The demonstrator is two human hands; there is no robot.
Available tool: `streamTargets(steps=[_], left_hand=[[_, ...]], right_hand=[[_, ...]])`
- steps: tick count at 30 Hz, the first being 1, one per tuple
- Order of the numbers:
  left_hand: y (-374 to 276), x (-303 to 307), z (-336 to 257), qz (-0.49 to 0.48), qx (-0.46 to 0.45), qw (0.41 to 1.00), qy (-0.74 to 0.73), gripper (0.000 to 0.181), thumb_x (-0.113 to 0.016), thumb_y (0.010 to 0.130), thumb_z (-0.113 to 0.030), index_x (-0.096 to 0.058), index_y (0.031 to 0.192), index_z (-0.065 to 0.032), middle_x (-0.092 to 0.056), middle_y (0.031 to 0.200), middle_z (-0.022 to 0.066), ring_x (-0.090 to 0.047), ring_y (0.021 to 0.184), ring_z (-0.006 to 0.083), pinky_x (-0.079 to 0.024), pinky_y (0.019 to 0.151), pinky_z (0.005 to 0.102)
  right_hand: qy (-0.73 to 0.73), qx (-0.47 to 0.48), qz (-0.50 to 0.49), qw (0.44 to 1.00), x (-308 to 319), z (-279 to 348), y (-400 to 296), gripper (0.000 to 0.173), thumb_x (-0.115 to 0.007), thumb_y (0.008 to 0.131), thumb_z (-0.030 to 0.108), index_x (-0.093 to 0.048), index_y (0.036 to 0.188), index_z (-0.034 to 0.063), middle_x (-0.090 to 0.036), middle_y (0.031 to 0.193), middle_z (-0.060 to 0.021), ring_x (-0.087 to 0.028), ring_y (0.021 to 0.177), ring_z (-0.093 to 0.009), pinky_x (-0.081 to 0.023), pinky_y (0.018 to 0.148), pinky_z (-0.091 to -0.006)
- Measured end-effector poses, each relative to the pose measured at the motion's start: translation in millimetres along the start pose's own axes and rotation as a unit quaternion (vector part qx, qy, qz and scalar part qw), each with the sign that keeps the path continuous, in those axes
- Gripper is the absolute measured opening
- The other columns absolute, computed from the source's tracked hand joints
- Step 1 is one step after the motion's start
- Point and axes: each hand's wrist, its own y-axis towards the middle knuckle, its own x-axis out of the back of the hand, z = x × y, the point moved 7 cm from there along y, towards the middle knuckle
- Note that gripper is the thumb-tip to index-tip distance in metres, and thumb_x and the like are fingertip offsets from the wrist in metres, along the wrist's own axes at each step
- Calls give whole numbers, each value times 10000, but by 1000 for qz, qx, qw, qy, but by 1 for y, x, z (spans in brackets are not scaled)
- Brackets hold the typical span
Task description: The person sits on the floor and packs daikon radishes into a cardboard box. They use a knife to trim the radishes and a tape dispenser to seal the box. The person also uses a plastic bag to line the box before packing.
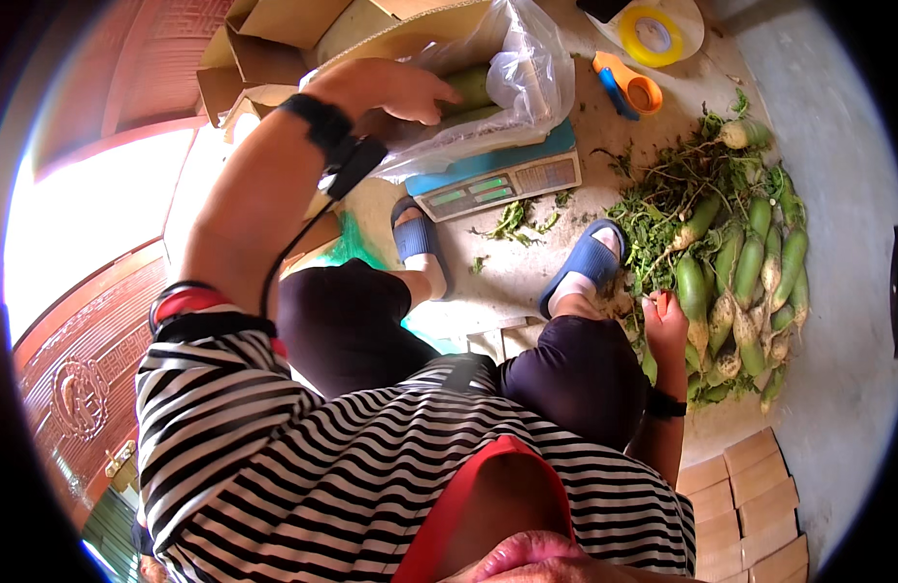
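Note:
My left hand (405,91) is over a cardboard box (398,36) lined with a clear plastic bag (532,65). Its fingers are apart and hold nothing that I can see. Beside the fingertips, a long green radish (469,87) lies inside the bag. The box rests on a digital scale (500,175) with a blue platform and lit green displays. Low on the right, my right hand (667,328) grips a small orange-handled tool (663,303); its working end cannot be made out. Next to that hand is a heap of green radishes (747,270) with roots and leaves.
An orange tape dispenser (631,84) and a yellow tape roll (649,36) lie at the upper right. Open cardboard boxes (266,51) stand upper left. Flat stacked cartons (740,503) line the lower right by a grey wall (835,350). Leaf scraps (518,222) litter the floor.

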Motion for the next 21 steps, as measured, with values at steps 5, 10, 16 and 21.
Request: streamTargets(steps=[5,10,16,21], left_hand=[[-111,34,-20,-309,-27,944,-114,305,-472,963,-158,-595,1214,-37,-646,1186,117,-646,976,232,-501,864,360],[-190,-8,6,-462,-171,635,-595,287,-581,924,-150,-560,1186,-34,-633,1147,146,-652,941,276,-544,793,350],[-207,-76,46,-623,29,502,-599,310,-567,887,-96,-566,1192,-40,-659,953,51,-628,749,153,-502,636,264],[-202,-84,74,-628,63,503,-590,311,-603,878,-121,-595,1181,-52,-657,948,63,-629,745,165,-507,636,291]], right_hand=[[-12,-10,-8,1000,8,1,-4,282,-638,869,288,-586,960,26,-638,838,-199,-625,784,-384,-500,707,-402],[14,18,-27,999,16,32,-2,251,-640,861,269,-600,940,34,-648,833,-169,-618,764,-352,-499,721,-369],[48,-25,4,999,16,2,-32,246,-649,870,277,-636,950,44,-681,840,-95,-632,770,-185,-501,724,-331],[52,-57,-18,997,25,-32,-62,238,-643,880,276,-631,949,49,-659,818,-70,-613,741,-178,-488,691,-319]])
